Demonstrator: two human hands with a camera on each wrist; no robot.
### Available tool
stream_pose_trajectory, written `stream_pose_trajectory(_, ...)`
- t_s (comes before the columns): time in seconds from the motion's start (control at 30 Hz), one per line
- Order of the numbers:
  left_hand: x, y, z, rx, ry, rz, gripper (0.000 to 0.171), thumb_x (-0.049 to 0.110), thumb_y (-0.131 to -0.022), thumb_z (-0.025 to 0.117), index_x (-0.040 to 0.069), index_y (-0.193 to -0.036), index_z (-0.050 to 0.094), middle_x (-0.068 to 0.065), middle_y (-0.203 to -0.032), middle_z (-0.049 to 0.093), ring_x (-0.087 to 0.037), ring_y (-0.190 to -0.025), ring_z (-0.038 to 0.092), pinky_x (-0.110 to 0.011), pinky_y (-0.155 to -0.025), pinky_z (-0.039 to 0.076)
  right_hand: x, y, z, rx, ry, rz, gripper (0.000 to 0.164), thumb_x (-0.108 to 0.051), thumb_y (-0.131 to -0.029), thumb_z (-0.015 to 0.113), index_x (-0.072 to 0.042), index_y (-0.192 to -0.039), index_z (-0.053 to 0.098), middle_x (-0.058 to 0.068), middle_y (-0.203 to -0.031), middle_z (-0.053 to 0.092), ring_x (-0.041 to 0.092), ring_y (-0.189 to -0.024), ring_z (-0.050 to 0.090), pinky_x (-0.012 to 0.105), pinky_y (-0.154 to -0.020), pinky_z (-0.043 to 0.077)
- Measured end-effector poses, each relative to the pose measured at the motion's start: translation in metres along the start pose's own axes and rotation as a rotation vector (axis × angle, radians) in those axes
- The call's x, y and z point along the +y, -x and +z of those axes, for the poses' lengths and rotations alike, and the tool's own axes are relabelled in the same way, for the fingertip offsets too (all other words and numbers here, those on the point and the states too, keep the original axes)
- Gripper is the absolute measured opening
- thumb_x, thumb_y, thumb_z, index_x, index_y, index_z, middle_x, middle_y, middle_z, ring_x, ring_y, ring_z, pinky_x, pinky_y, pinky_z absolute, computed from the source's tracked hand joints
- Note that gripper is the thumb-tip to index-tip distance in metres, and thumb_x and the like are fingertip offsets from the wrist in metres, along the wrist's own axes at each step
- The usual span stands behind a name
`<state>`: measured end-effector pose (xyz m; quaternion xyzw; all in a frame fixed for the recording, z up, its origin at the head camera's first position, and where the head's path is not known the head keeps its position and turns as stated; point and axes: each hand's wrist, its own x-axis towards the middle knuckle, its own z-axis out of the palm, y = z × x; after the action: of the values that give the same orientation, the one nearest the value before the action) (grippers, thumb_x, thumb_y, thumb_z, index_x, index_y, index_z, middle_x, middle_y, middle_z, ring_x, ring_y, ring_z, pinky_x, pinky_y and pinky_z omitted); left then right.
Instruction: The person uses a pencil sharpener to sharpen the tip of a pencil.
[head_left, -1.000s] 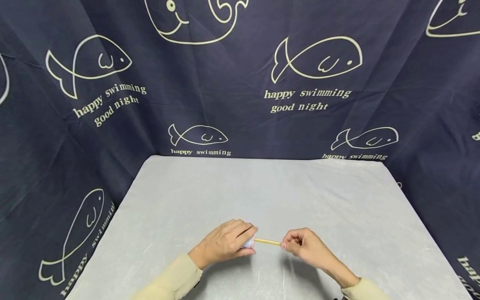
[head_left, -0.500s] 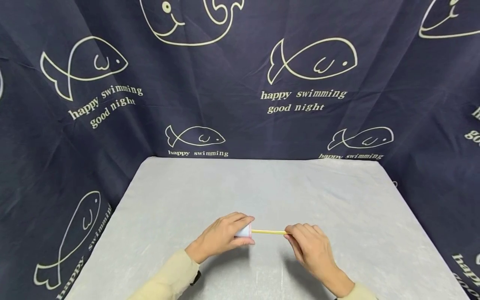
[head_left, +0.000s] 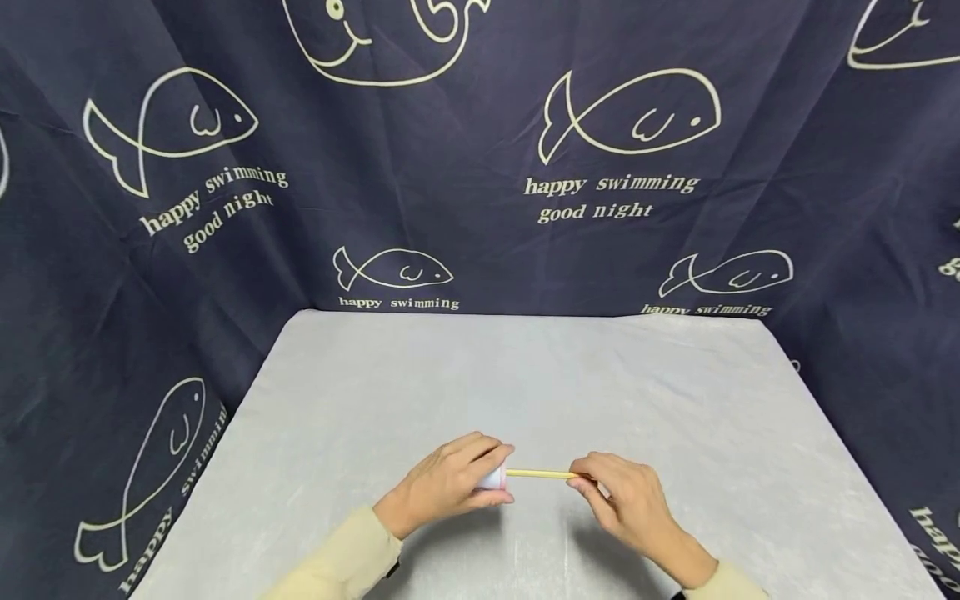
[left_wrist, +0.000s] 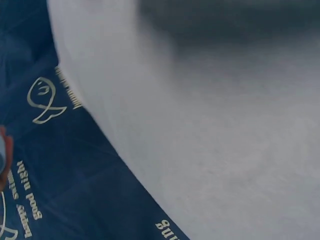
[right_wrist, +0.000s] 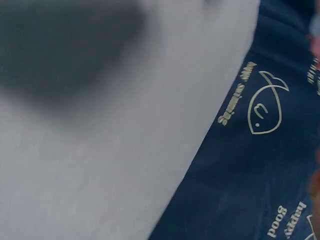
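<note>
My left hand [head_left: 450, 483] grips a small light-blue, pink-rimmed barrel, apparently a pencil sharpener [head_left: 492, 478], between the thumb below and the fingers above. From its pink face a yellow pencil [head_left: 536, 473] runs level to the right, one end hidden inside. My right hand [head_left: 633, 504] pinches the pencil's other end between thumb and fingertips. Both hands are over the near middle of the table. In the left wrist view, only a sliver of the left hand [left_wrist: 6, 170] shows at the left edge; the right wrist view catches blurred slivers at its right edge.
A pale grey cloth covers the table [head_left: 525, 383]. Dark blue curtains [head_left: 495, 225] with white fish outlines and lettering stand behind it and along both sides. Shadows of the hands fall on the cloth.
The right hand has turned from curled fingers to a flatter, knuckles-up pinch on the pencil and sits slightly farther right. The left hand keeps its grip, with only a small shift.
</note>
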<state>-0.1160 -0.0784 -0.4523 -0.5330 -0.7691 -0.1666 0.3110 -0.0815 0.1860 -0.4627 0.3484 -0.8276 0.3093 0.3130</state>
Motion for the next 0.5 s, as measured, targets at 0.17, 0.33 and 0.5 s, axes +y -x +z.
stream_pose_trajectory(0.17, 0.003, 0.005, 0.008, 0.064, -0.152, 0.087, 0.047, 0.044, -0.094, 0.054, 0.0, -0.111, 0.062, -0.003, -0.095, 0.064, -0.013, -0.077, 0.059, -0.023, -0.073, 0.051, -0.006, -0.009, -0.012, -0.309, -0.164, 0.365, 0.016, -0.014, -0.081, 0.071, -0.027, -0.075, 0.064, -0.021, -0.057, 0.043, -0.009, -0.048, 0.03, 0.013, -0.042, 0.028)
stream_pose_trajectory(0.33, -0.001, 0.006, 0.007, 0.049, -0.164, 0.067, 0.047, 0.043, -0.093, 0.055, 0.0, -0.112, 0.062, -0.003, -0.096, 0.064, -0.013, -0.079, 0.059, -0.023, -0.073, 0.051, -0.005, -0.016, -0.012, -0.413, -0.224, 0.456, 0.01, -0.017, -0.086, 0.068, -0.024, -0.079, 0.064, -0.017, -0.057, 0.046, -0.007, -0.048, 0.032, 0.017, -0.042, 0.029)
stream_pose_trajectory(0.5, -0.011, 0.004, 0.001, -0.022, -0.077, -0.014, 0.052, 0.041, -0.082, 0.071, 0.001, -0.113, 0.062, -0.003, -0.099, 0.064, -0.013, -0.087, 0.061, -0.023, -0.078, 0.052, -0.002, -0.011, -0.003, -0.195, -0.058, 0.265, 0.022, -0.009, -0.076, 0.076, -0.022, -0.086, 0.061, -0.018, -0.07, 0.058, -0.007, -0.057, 0.041, 0.014, -0.049, 0.035)
